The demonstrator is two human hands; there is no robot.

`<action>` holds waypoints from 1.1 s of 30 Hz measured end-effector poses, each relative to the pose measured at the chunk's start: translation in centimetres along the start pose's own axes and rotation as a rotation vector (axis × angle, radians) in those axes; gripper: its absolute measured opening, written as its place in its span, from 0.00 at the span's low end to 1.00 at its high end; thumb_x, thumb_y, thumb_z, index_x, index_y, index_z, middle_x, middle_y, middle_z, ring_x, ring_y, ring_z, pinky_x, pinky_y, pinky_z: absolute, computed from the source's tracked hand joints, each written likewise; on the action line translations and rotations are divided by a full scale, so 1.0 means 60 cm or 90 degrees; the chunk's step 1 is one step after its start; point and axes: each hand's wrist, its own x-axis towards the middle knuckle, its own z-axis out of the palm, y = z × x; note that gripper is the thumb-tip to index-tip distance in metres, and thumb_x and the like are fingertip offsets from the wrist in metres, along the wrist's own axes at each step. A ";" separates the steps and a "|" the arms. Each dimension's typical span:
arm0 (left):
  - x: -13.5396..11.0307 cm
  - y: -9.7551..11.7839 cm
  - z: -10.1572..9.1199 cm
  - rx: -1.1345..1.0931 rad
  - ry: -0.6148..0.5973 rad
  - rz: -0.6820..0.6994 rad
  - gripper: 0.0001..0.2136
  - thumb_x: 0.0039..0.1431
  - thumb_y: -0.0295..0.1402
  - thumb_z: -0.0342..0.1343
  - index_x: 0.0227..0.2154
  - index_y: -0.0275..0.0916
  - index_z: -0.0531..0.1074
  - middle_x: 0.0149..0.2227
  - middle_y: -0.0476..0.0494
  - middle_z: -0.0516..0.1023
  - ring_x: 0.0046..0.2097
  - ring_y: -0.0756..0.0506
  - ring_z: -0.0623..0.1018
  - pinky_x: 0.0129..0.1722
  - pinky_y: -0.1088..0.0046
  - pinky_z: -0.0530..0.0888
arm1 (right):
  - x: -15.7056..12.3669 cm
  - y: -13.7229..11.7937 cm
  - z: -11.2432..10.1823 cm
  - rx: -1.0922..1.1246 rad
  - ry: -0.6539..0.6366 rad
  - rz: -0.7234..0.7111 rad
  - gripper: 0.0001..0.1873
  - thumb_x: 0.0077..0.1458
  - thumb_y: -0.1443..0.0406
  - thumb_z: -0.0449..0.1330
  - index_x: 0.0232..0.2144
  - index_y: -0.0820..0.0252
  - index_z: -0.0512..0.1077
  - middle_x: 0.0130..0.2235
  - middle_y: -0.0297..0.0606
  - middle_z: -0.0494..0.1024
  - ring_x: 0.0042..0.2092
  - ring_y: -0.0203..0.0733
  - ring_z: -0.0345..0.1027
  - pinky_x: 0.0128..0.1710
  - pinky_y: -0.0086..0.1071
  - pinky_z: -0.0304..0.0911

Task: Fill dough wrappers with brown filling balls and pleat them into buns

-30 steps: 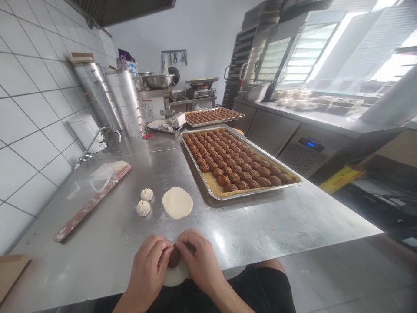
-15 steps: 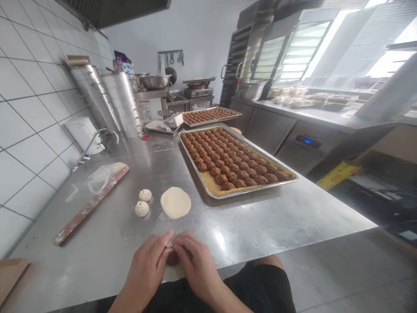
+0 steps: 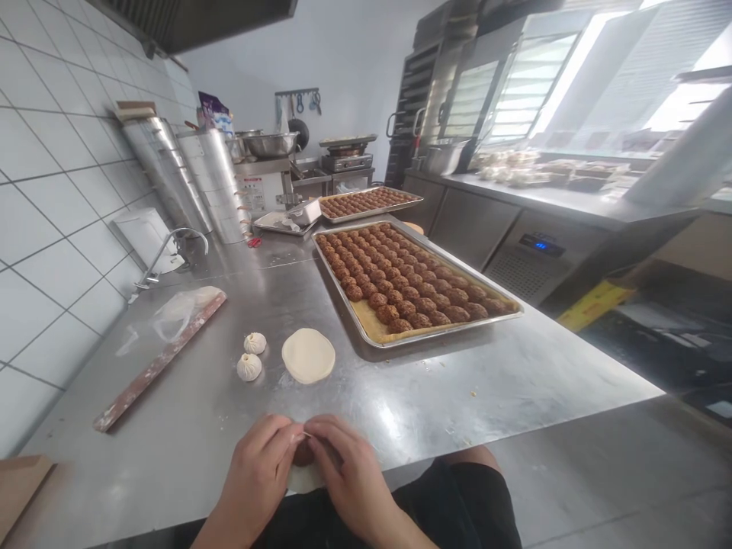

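Observation:
My left hand [image 3: 260,461] and my right hand [image 3: 345,463] meet at the near edge of the steel table. Between them is a round dough wrapper [image 3: 305,479] with a brown filling ball [image 3: 303,456] on it. Fingertips of both hands pinch the wrapper's far rim together; the near part lies unfolded. Beyond the hands a second flat dough wrapper [image 3: 308,355] rests on the table. Left of it sit two pleated white buns [image 3: 249,367], close to each other. A large tray [image 3: 366,333] of brown filling balls in rows stands farther right.
On the left lies a floury reddish-brown strip [image 3: 160,362] beside a clear plastic bag [image 3: 178,309]. A faucet [image 3: 165,252] and stacked metal steamers [image 3: 214,183] stand behind. Another tray of balls [image 3: 371,203] is farther back. The table's right edge runs diagonally.
My left fingers have drawn slightly down and closer in on the wrapper's rim. Both hands stay pinched at nearly the same place, and the rest of the table looks the same.

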 end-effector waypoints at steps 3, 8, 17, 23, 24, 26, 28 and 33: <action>0.001 0.005 0.002 0.001 0.021 -0.007 0.09 0.71 0.25 0.50 0.44 0.41 0.74 0.38 0.45 0.77 0.40 0.46 0.77 0.42 0.68 0.76 | 0.006 0.000 0.001 0.011 0.060 0.084 0.08 0.64 0.64 0.61 0.33 0.56 0.78 0.37 0.36 0.81 0.40 0.43 0.75 0.43 0.34 0.68; 0.003 0.007 -0.004 0.014 -0.023 -0.005 0.12 0.71 0.26 0.50 0.53 0.41 0.71 0.39 0.44 0.77 0.40 0.46 0.77 0.39 0.70 0.76 | 0.002 -0.004 -0.002 0.026 -0.008 -0.003 0.14 0.70 0.64 0.53 0.39 0.55 0.79 0.44 0.39 0.81 0.46 0.44 0.75 0.49 0.36 0.69; 0.009 0.015 0.001 0.033 0.002 0.011 0.09 0.71 0.25 0.49 0.48 0.40 0.72 0.38 0.44 0.77 0.39 0.46 0.77 0.40 0.68 0.76 | 0.002 -0.003 -0.003 0.026 0.045 0.079 0.12 0.67 0.63 0.58 0.32 0.55 0.78 0.37 0.37 0.81 0.40 0.44 0.76 0.44 0.36 0.70; 0.011 0.016 -0.002 0.051 0.000 0.049 0.08 0.70 0.23 0.51 0.45 0.40 0.73 0.36 0.45 0.76 0.38 0.46 0.77 0.39 0.68 0.76 | -0.010 0.008 -0.010 -0.012 0.027 -0.005 0.10 0.68 0.64 0.57 0.43 0.54 0.79 0.46 0.40 0.81 0.48 0.44 0.75 0.51 0.36 0.70; 0.012 0.018 -0.001 0.047 0.012 0.043 0.08 0.70 0.23 0.51 0.43 0.40 0.73 0.36 0.44 0.76 0.38 0.46 0.77 0.40 0.68 0.76 | -0.009 0.009 -0.010 -0.007 0.051 0.026 0.08 0.66 0.63 0.59 0.39 0.55 0.80 0.43 0.39 0.82 0.46 0.44 0.76 0.48 0.35 0.70; 0.015 0.021 0.000 0.048 0.023 0.032 0.08 0.70 0.23 0.49 0.42 0.39 0.73 0.37 0.44 0.77 0.39 0.45 0.77 0.40 0.67 0.76 | -0.005 0.007 -0.011 0.011 0.078 0.077 0.09 0.65 0.62 0.61 0.32 0.55 0.79 0.38 0.37 0.82 0.41 0.43 0.76 0.43 0.34 0.70; 0.017 0.023 0.000 0.056 0.008 0.030 0.10 0.71 0.25 0.48 0.47 0.39 0.73 0.37 0.43 0.77 0.39 0.45 0.77 0.39 0.68 0.77 | -0.004 0.003 -0.010 0.022 0.060 0.066 0.12 0.68 0.62 0.58 0.33 0.55 0.79 0.38 0.37 0.81 0.41 0.42 0.76 0.44 0.34 0.70; 0.017 0.022 0.000 0.080 -0.012 0.059 0.13 0.71 0.24 0.47 0.51 0.41 0.73 0.36 0.44 0.76 0.37 0.47 0.77 0.39 0.69 0.77 | -0.012 0.009 -0.011 -0.022 0.030 -0.039 0.12 0.69 0.64 0.55 0.45 0.54 0.79 0.48 0.41 0.81 0.50 0.44 0.75 0.53 0.37 0.69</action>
